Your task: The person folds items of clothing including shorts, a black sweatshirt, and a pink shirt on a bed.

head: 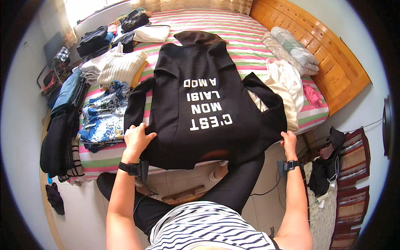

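A black hooded garment (200, 100) lies spread over the edge of the bed, its back up, white lettering upside down and the hood pointing away from me. My left hand (138, 139) grips black cloth at the end of the left-lying sleeve, near the hem. At the other side, my right hand (288, 140) pinches the end of the right-lying sleeve, which is bent outward. The fingertips of both hands are partly hidden by cloth or by the hands themselves. Part of the hem hangs over the bed's edge above my knees.
Folded blue camouflage clothing (104, 115), a cream ribbed knit (122, 67) and dark trousers (57, 140) lie on the left of the striped bed sheet (243, 34). White clothing (286, 84) and rolled quilts (295, 50) are at right, by the wooden headboard (318, 53).
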A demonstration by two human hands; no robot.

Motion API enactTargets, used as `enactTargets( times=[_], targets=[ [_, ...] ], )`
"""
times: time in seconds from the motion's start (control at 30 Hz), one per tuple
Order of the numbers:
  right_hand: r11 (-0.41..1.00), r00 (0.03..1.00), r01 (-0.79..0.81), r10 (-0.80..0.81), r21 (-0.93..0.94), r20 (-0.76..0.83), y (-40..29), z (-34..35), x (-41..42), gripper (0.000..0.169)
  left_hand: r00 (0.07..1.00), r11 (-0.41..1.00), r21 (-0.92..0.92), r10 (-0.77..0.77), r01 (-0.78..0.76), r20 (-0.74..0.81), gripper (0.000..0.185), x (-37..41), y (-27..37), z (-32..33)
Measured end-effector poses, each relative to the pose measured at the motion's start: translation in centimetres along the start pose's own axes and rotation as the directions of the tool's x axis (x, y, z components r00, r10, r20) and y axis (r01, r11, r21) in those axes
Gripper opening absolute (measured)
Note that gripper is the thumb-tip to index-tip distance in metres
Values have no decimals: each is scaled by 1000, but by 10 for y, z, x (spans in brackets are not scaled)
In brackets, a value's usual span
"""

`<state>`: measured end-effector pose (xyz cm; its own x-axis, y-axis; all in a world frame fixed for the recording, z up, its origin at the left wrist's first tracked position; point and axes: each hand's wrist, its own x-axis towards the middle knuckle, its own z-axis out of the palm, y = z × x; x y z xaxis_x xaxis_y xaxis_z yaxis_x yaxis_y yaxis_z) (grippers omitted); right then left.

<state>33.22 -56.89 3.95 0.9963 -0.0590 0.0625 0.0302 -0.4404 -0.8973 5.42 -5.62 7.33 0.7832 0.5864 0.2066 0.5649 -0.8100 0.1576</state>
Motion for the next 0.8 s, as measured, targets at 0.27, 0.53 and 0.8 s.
enactTargets(
  times=[0.27, 0.53, 0.8],
  targets=[
    [668, 752, 460, -643, -585, -143, -52, 28, -20, 40, 944, 980, -170, 40, -100, -327, 37, 3, -14, -3],
    [720, 761, 641, -550, -265, 345, -87, 114, -39, 37, 964, 958, -286, -66, -12, -259, 54, -14, -25, 13],
    [466, 834, 504, -483, -727, 268, -81, 161, 16, 52, 932, 761, -570, -363, 310, 23, 86, -46, -17, 6]
  ],
)
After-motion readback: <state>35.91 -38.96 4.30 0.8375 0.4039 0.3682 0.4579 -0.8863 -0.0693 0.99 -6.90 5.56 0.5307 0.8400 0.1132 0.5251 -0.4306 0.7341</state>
